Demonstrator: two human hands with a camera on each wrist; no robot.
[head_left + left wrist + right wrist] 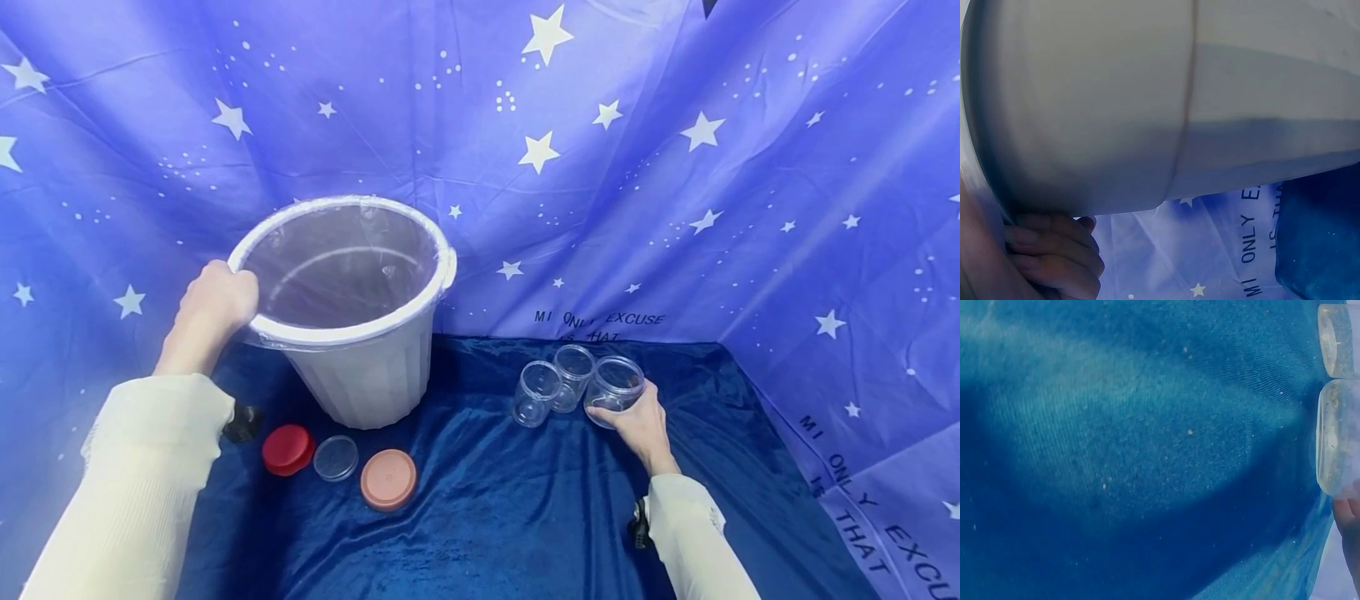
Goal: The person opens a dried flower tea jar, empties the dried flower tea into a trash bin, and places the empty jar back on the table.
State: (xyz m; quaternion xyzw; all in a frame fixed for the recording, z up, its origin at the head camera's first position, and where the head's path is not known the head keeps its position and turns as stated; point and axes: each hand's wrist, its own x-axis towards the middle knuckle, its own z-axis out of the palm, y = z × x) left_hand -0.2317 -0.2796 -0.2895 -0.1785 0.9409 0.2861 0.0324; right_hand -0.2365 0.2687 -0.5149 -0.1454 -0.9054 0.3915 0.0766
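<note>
My left hand (217, 296) grips the rim of a white plastic bin (367, 375) lined with a clear bag. In the left wrist view its curled fingers (1054, 256) show under the rim, beside the bin's wall (1097, 112). Over on the right, my right hand (641, 421) holds a clear round jar (617, 379) without a lid, thumb and fingers around its side. Two more lidless clear jars, a middle one (574, 371) and a left one (537, 392), stand close beside it. The right wrist view catches only the held jar's base (1333, 437) and a fingertip.
In front of the bin lie a red lid (288, 450), a clear lid (335, 458) and an orange lid (388, 480). Dark blue cloth (480, 517) covers the table. A purple-blue star-printed curtain (465, 108) hangs behind and at both sides.
</note>
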